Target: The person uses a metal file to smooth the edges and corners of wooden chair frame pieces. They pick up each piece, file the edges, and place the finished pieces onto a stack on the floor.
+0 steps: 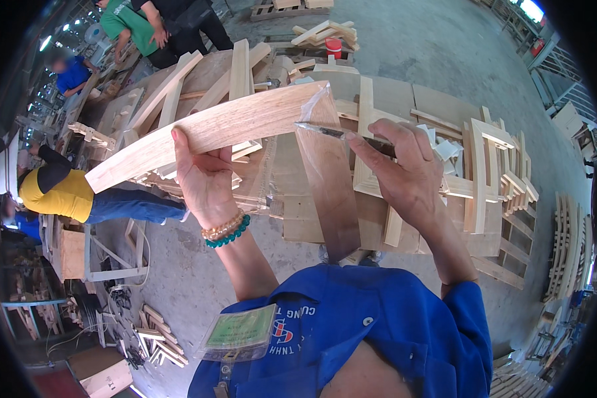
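An L-shaped wooden piece (245, 116) spans the middle, one curved arm running left and the other coming down toward my body. My left hand (209, 174), with beaded bracelets at the wrist, grips the left arm of it, thumb on the upper face and fingers underneath. In my right hand (410, 169) is a slim knife (322, 130), its blade pointing left. The blade lies at the corner joint, where a pale, shiny patch shows on the wood. My right index finger and thumb press along the knife; part of its handle is hidden in the hand.
Behind the piece, a cardboard-covered bench (305, 212) bears loose wooden parts. Joined wooden frames (477, 176) are stacked at the right. A red tub (333, 46) stands at the back. A person in yellow (56, 192) bends at the left; others stand at the far left.
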`<state>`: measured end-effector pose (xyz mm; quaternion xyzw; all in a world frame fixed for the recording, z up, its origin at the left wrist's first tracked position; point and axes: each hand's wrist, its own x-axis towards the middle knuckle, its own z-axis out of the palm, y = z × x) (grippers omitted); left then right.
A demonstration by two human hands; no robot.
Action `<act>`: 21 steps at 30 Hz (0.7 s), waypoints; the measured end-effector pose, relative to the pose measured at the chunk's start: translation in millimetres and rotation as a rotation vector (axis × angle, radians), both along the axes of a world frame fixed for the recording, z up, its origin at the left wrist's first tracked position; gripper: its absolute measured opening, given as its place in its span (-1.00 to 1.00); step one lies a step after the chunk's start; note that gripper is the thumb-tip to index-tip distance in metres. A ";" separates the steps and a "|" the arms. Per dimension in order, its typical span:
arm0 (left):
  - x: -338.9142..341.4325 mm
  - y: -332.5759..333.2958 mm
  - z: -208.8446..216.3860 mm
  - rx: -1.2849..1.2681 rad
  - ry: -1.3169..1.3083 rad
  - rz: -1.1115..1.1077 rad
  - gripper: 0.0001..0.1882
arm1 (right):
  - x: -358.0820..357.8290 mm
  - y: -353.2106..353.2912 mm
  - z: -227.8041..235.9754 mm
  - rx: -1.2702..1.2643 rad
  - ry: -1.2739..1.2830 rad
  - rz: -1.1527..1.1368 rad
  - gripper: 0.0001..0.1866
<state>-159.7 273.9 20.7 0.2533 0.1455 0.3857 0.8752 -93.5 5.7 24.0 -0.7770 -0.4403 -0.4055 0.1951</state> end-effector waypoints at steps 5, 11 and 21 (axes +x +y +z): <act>-1.3 -0.8 1.4 0.044 0.033 0.032 -0.60 | -0.8 -2.7 -0.9 -0.027 0.012 0.004 -0.61; -1.1 -0.5 4.1 0.031 0.037 0.036 -0.60 | -9.2 5.2 2.3 0.014 0.125 -0.019 -0.57; 7.5 2.1 -5.8 0.008 0.039 0.000 -0.59 | 2.9 -0.1 1.5 0.143 0.369 0.118 -0.55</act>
